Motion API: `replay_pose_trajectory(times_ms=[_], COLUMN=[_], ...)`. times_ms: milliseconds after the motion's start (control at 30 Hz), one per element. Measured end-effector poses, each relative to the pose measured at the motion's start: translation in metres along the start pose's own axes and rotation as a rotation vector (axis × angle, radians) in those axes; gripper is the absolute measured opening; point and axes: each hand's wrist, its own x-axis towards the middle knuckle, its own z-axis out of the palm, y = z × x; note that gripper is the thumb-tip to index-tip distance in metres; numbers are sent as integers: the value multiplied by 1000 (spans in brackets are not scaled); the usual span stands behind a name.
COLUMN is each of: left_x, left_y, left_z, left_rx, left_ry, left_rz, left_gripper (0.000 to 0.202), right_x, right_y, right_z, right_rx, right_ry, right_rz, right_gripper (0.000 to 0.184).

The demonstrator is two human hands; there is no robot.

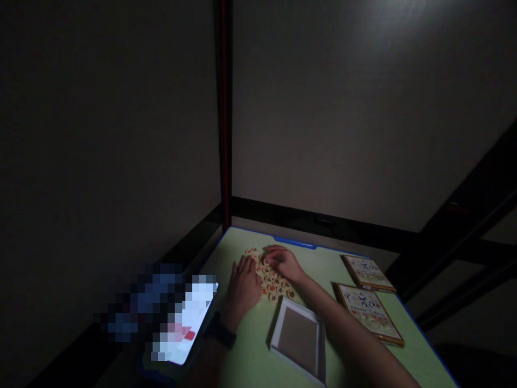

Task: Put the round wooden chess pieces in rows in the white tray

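Round wooden Chinese chess pieces, marked with red or dark characters, lie bunched on the light green table top. My left hand rests flat along the left side of the bunch, its fingers stretched forward and covering some pieces. At the far side of the bunch, my right hand bends its fingers and thumb together around a Chinese chess piece, partly hidden by the fingers. A dark band circles my left wrist. Just nearer than the pieces stands an open shallow white box with a grey-brown inside.
Two flat printed boxes lie at the table's right side, beyond my right forearm. A lit phone-like screen is at the left edge, partly blurred out. A blue handle marks the far edge, close to the wall.
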Motion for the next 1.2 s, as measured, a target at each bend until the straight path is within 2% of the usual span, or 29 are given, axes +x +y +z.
replay_pose_trajectory(times_ms=[100, 200, 333, 533, 633, 800, 900, 1033, 1200], left_x=[-2, -3, -4, -5, -4, 1, 2, 2, 2], left_y=[1, 3, 6, 8, 8, 2, -3, -9, -12], left_z=[-3, -5, -4, -5, -8, -12, -12, -11, -6], left_rx=[21, 16, -5, -5, 1, 43, 59, 65, 62], left_ry=[5, 14, 21, 58, 87, 150, 173, 162, 117], left_rz=[21, 67, 93, 93, 84, -38, -72, -111, -110], left_gripper=[50, 50, 51, 49, 50, 51, 51, 51, 55], right_x=[8, 10, 8, 17, 30, 57, 69, 77, 79], right_y=[16, 30, 33, 24, 16, -9, -19, -24, -31], right_z=[-22, -38, -41, -31, -25, 3, 22, 32, 38], right_rx=[-45, -103, -162, -229, -269, -324, -366, -412, -432], right_ry=[52, 52, 20, -54, -85, -169, -263, -376, -412], right_rz=[138, 234, 259, 198, 136, -51, -132, -180, -239], right_gripper=[18, 14, 12, 10, 15, 37, 36, 32, 39])
